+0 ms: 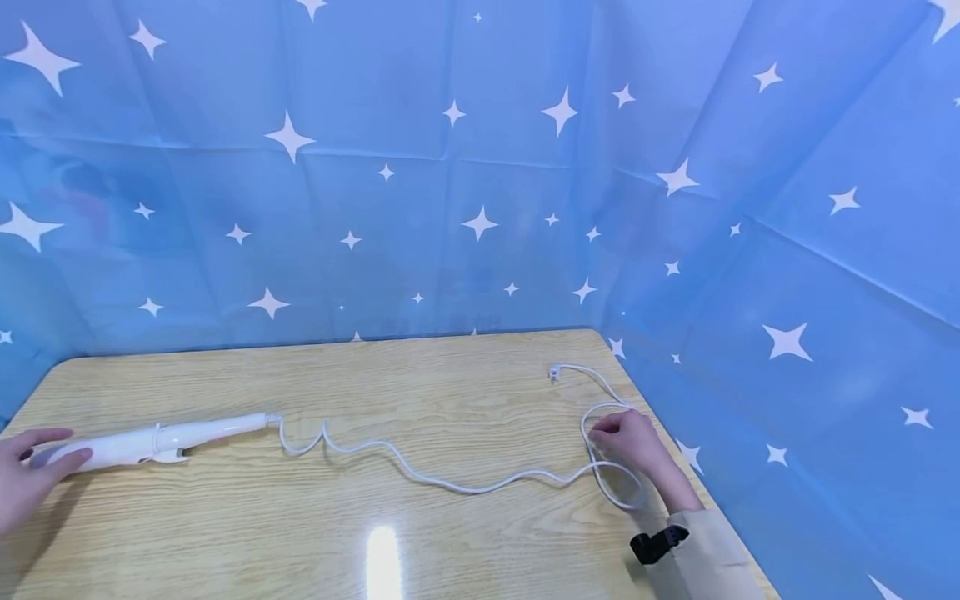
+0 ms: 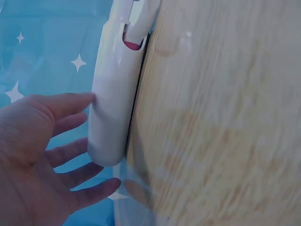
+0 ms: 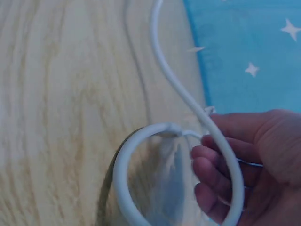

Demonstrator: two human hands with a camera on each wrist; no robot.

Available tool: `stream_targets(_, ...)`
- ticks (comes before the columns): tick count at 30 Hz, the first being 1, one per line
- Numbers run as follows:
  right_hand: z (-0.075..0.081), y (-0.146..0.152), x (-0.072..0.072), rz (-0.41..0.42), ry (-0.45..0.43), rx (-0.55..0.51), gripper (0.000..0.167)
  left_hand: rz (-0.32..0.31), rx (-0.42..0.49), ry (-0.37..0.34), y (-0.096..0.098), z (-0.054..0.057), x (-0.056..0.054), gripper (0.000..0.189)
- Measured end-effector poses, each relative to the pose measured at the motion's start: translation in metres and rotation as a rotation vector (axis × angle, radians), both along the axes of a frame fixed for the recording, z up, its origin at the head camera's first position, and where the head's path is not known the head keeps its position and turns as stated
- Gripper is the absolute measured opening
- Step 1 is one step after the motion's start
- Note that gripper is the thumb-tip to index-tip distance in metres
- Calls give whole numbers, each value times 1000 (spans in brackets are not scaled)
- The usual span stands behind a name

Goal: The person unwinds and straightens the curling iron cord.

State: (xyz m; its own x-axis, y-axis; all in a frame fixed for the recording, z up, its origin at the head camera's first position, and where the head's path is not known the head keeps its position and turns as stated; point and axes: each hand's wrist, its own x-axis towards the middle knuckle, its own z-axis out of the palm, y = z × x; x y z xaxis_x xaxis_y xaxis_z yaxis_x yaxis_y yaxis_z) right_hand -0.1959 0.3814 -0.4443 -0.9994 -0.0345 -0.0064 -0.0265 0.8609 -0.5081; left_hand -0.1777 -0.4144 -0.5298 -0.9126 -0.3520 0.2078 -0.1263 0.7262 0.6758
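Note:
A long white hair styling iron [image 1: 210,431] lies at the left of the wooden table, its cord end pointing right. At its rounded far-left end is my left hand [image 1: 33,475], thumb touching the white body and fingers loosely spread beside it. In the left wrist view, a notch in the body shows red inside. The white power cord [image 1: 465,489] runs wavily across the table to a loose loop at the right. My right hand [image 1: 633,442] pinches the cord there with curled fingers, and part of the loop passes in front of them [image 3: 230,160].
The cord's plug [image 1: 555,372] lies near the table's back right. Blue curtains [image 1: 420,183] with white stars hang behind and to the right of the wooden table [image 1: 300,542]. A bright reflection [image 1: 384,562] shows at the front.

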Motion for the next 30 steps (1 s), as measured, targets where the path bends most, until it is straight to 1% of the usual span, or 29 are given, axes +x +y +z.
stream_targets(2,-4,1,-1,14,-41,15,10,-17,-59,27,7,5,1,50)
stream_targets(3,-6,1,-1,21,-51,22,10,-30,-94,45,12,9,1,48)
stream_targets(5,-8,1,-2,29,-66,28,12,-61,-178,80,26,22,4,44)
stream_targets(6,-9,1,-2,35,-71,29,14,-92,-220,110,34,29,6,43)
stream_targets(7,-10,0,-3,42,-79,31,17,-133,-257,132,43,35,8,42)
stream_targets(9,-12,-1,-5,51,-84,40,22,-238,-316,173,59,47,11,42)
stream_targets(11,-13,-3,-8,54,-84,51,24,-344,-357,186,72,53,12,46)
stream_targets(12,-13,-3,-9,53,-85,52,24,-391,-364,159,77,54,12,48)
stream_targets(13,-14,-4,-10,48,-88,54,24,-428,-361,114,81,55,12,49)
stream_targets(15,-14,-5,-13,30,-81,61,23,-473,-359,18,86,57,9,53)
stream_targets(18,-14,-2,-18,5,-67,64,26,-506,-348,-75,86,54,7,56)
stream_targets(19,-13,0,-19,0,-56,70,28,-512,-338,-80,85,52,7,57)
stream_targets(24,-13,16,-26,-16,0,116,29,-533,-281,-34,83,41,8,59)
stream_targets(30,-16,33,-28,-40,-9,170,24,-546,-245,-28,80,38,9,58)
